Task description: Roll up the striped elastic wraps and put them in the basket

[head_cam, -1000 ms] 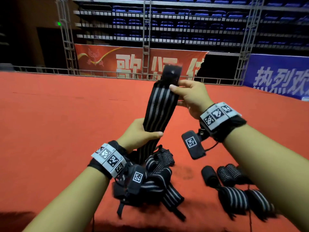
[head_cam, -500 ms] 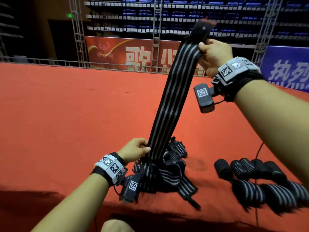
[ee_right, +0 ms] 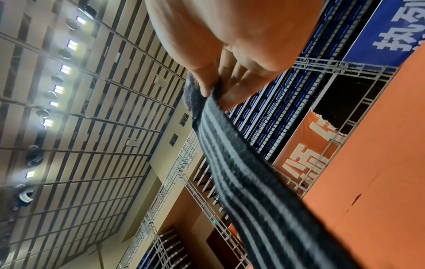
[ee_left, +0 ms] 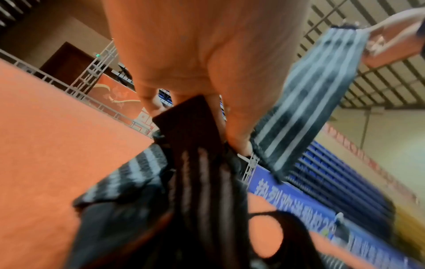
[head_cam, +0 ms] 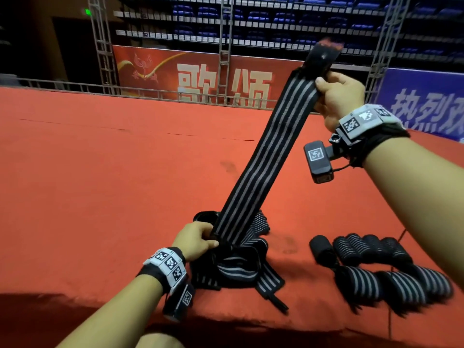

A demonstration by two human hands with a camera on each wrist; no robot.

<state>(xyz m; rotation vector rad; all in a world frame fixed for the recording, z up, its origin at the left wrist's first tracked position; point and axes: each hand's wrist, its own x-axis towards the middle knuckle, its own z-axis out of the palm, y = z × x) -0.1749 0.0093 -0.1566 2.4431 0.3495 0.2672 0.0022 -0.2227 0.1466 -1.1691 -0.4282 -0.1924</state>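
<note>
Head view looks down from above; both wrist views look up close, sharing the stretched wrap.

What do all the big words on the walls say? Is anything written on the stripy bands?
"歌颂" on the red banner, in large pale characters; the wrap hides whatever follows.
"热烈" plus a third character cut off by the picture edge, on the blue banner.
The wrist bands carry square black-and-white code patterns, not words.
The striped wrap shows no writing.
The small green sign is too small to read.

Dim hall; bright white ceiling lamps flare in the right wrist view, the left wrist view is motion-blurred, edges bend.
</note>
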